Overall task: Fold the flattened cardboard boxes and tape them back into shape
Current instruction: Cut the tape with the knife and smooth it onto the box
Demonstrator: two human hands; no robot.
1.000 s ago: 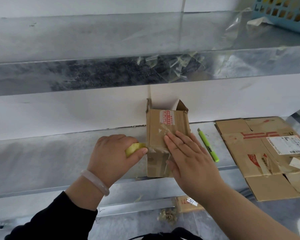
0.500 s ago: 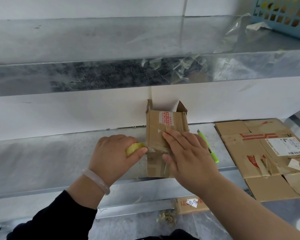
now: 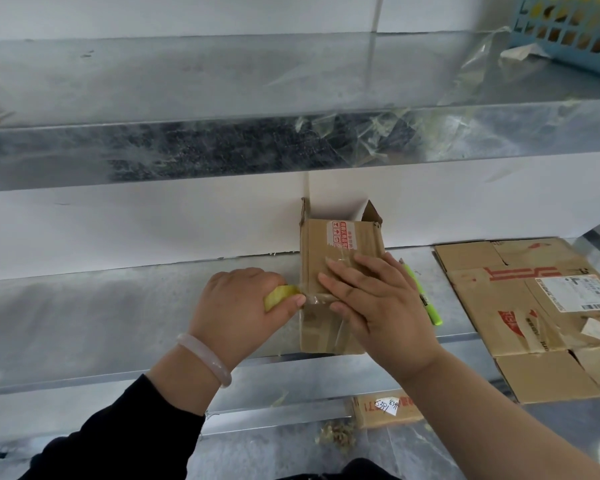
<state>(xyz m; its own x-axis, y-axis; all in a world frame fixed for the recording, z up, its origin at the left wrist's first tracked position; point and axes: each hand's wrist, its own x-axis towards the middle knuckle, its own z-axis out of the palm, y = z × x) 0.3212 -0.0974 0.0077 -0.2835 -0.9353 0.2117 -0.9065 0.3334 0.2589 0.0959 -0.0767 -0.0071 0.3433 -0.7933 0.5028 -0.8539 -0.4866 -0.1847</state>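
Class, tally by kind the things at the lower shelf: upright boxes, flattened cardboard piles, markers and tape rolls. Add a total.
Upright box: 1
Flattened cardboard pile: 1
Green marker: 1
Tape roll: 1
Total: 4

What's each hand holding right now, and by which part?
The left hand grips the yellow tape roll around its outer rim. The right hand holds nothing; it presses flat on the small box.
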